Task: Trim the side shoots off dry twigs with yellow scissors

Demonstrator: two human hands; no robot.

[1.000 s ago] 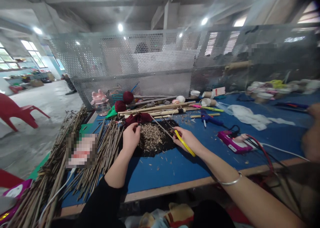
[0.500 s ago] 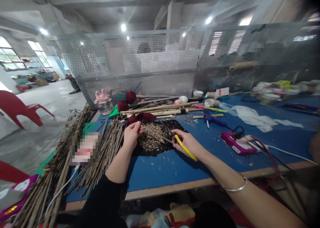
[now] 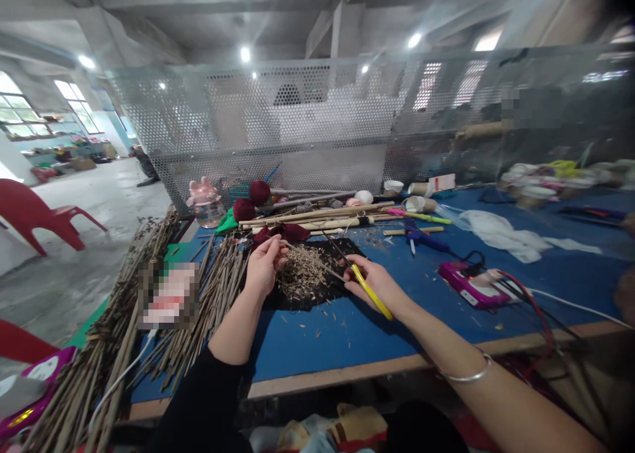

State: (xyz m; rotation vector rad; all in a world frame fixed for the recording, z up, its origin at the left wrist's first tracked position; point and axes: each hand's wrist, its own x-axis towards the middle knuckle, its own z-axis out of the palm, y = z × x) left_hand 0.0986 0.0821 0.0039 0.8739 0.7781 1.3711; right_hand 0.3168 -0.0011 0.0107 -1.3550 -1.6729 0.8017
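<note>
Between my two hands runs a thin twig point(image 3: 317, 262), slanting down to the right over a heap of short cut twig pieces point(image 3: 302, 278) on a black cloth point(image 3: 325, 302). One end is pinched in the closed fingers of my left hand point(image 3: 265, 264). The other end meets the fingers of my right hand point(image 3: 374, 284), which is closed round yellow-handled scissors point(image 3: 371, 293). Their thin dark blades point up and left above the heap. Left of the cloth lies a loose bundle of long twigs point(image 3: 211, 301).
Bamboo sticks point(image 3: 342, 218), dark red yarn balls point(image 3: 258, 193) and a blue glue gun point(image 3: 421, 235) lie at the back of the blue table point(image 3: 317, 347). A purple power strip point(image 3: 473, 284) with cables sits at right. A larger branch bundle point(image 3: 104, 347) leans at left.
My right hand and the scissors have shifted slightly, with the blades turned a little. The twig's left end now shows higher beside my left fingers.
</note>
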